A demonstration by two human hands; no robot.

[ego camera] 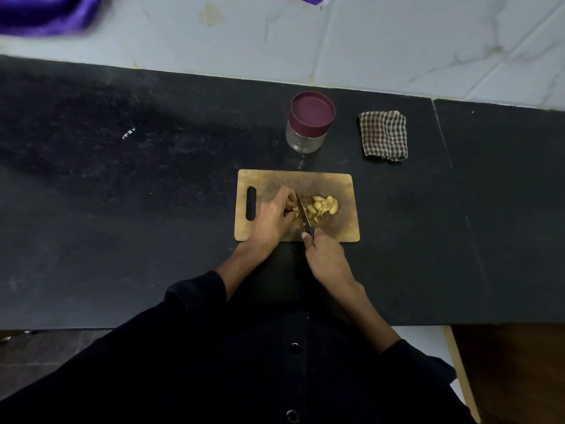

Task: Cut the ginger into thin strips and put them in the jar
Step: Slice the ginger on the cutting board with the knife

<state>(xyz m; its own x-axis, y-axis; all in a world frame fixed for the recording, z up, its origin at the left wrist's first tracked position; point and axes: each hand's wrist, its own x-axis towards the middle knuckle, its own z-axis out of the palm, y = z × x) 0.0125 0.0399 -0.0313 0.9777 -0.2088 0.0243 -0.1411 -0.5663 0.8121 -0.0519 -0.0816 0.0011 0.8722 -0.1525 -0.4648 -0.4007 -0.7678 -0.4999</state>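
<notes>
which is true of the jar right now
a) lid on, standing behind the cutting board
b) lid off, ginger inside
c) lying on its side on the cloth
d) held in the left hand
a: the jar stands upright with its maroon lid on, on the counter beyond the cutting board, left of the checked cloth.
</notes>
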